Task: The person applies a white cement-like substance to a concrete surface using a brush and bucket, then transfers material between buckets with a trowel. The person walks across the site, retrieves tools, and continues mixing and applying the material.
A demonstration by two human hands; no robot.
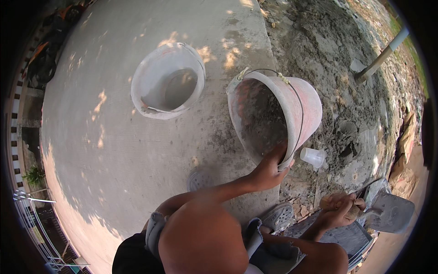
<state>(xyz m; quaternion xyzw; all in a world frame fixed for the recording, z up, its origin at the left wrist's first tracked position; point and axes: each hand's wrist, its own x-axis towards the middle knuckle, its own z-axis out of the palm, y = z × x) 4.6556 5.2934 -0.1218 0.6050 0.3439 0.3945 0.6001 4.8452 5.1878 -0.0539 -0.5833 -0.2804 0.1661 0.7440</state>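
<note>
No lettering, number or sign is legible on the tilted bucket [309,102] right of upper centre, the pale bucket [148,75] left of it, the plastic cup [312,157] or the trowel [391,213] at lower right.

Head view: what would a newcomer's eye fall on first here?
Probably the large tilted bucket just right of centre, pinkish-white outside and dark inside, with the left hand gripping its lower rim. Next comes the paler bucket up and to the left, standing on the grey concrete slab. At lower right, the right hand holds a trowel with a broad grey blade.
</note>
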